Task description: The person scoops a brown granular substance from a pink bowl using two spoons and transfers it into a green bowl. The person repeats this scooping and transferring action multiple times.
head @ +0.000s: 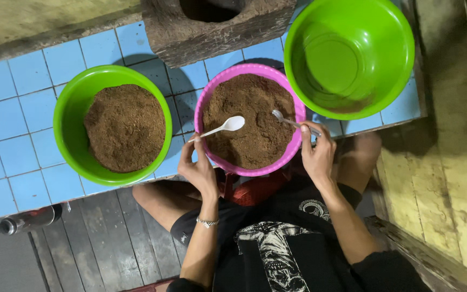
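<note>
Left hand (198,168) pinches a white spoon (224,126), right hand (317,154) a metal spoon (290,121), both over the pink bowl (212,92) of brown powder.

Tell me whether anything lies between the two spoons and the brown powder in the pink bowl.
Nothing visible does. The white spoon in the left hand and the metal spoon in the right hand both reach over the pink bowl rim, straight above the brown powder.

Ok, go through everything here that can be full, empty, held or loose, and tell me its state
Pink bowl: filled with brown powder.
Left green bowl: holds a mound of brown powder.
Right green bowl: empty.
White spoon: held by left hand, bowl end over the powder.
Metal spoon: held by right hand, tip in the powder.
</note>
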